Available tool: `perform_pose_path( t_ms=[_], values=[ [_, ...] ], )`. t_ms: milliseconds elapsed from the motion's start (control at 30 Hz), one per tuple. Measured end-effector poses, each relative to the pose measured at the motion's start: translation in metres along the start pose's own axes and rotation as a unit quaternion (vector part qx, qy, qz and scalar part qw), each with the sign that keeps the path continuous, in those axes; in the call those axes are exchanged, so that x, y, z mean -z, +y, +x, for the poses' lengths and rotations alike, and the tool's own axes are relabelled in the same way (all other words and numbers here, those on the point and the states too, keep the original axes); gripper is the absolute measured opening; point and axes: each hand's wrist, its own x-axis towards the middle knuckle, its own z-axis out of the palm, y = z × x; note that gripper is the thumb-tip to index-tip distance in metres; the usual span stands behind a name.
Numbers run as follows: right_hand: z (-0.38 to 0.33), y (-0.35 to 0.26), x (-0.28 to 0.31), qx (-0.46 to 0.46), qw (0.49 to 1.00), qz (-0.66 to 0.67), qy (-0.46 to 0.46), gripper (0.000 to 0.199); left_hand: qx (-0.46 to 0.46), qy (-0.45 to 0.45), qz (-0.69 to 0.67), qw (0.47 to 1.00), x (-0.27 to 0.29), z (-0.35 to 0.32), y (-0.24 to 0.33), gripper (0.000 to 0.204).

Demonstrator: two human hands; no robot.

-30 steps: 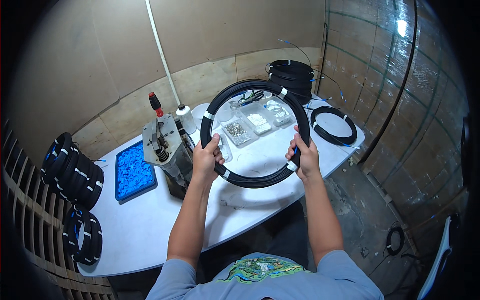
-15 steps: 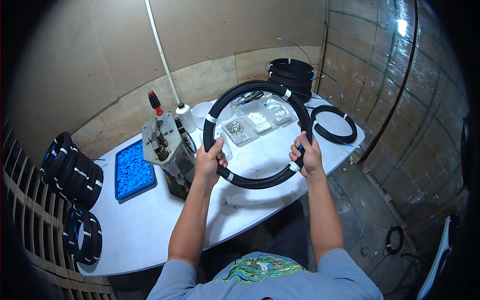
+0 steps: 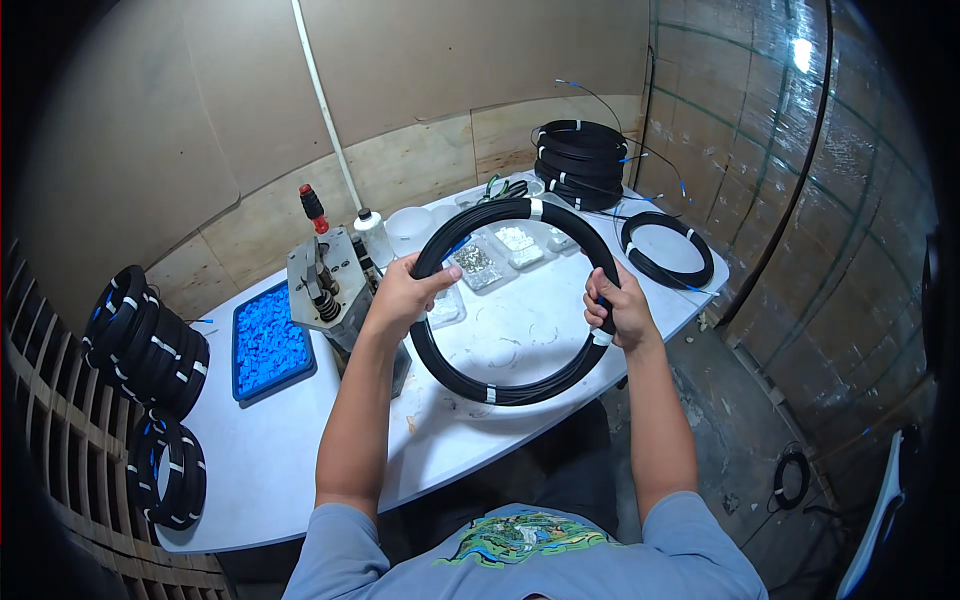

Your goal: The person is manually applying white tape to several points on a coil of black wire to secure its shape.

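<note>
A black cable coil (image 3: 540, 389), bound with white tape bands, is raised above the white table (image 3: 265, 480). My left hand (image 3: 408, 296) grips its left side, with the thumb laid toward the opening and the other fingers partly hidden behind. On the opposite side, my right hand (image 3: 624, 308) has its fingers wrapped round the coil, just above a white tape band. A small blue piece (image 3: 458, 245) shows at the coil's upper left, close to my left hand. Through the ring I see clear trays of metal parts (image 3: 478, 264) and white parts (image 3: 517, 243).
A metal hand press (image 3: 325, 275) with a red-and-black handle stands left of the coil, beside a blue tray (image 3: 272, 395) of blue pieces. Coil stacks stand at left (image 3: 150, 340) and back right (image 3: 580, 160). A single coil (image 3: 665, 275) lies at right. A white bottle (image 3: 373, 238) stands behind.
The coil has turned in my hands, its tape bands shifting round the ring, and sits slightly lower. My left hand has moved up along its side and changed its grip; my right hand stays nearly in place.
</note>
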Motion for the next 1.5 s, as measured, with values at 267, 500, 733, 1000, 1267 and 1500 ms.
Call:
perform_pose_path(
  t_ms=[267,500,733,1000,1267,1500],
  values=[
    [0.003,-0.021,-0.003,0.000,0.998,-0.068,0.000,0.030,0.017,0.033,-0.041,0.998,-0.009,-0.006,0.005,0.018],
    [0.001,0.007,-0.008,0.042,0.992,-0.009,0.116,0.048,0.034,0.099,-0.225,0.969,-0.012,-0.004,-0.029,0.015],
    [0.002,0.043,-0.037,0.057,0.974,0.110,0.191,0.034,0.039,0.145,-0.325,0.934,-0.030,-0.010,-0.050,0.017],
    [0.004,0.045,-0.037,0.042,0.961,0.097,0.256,0.019,0.023,0.172,-0.265,0.949,-0.044,-0.023,-0.043,0.020],
    [0.007,0.040,-0.030,0.041,0.968,0.082,0.233,0.015,0.009,0.179,-0.303,0.936,-0.050,-0.020,-0.052,0.018],
    [0.012,0.016,-0.013,0.063,0.981,0.032,0.179,0.018,-0.009,0.087,-0.146,0.985,-0.030,-0.022,-0.057,0.031]
  ],
)
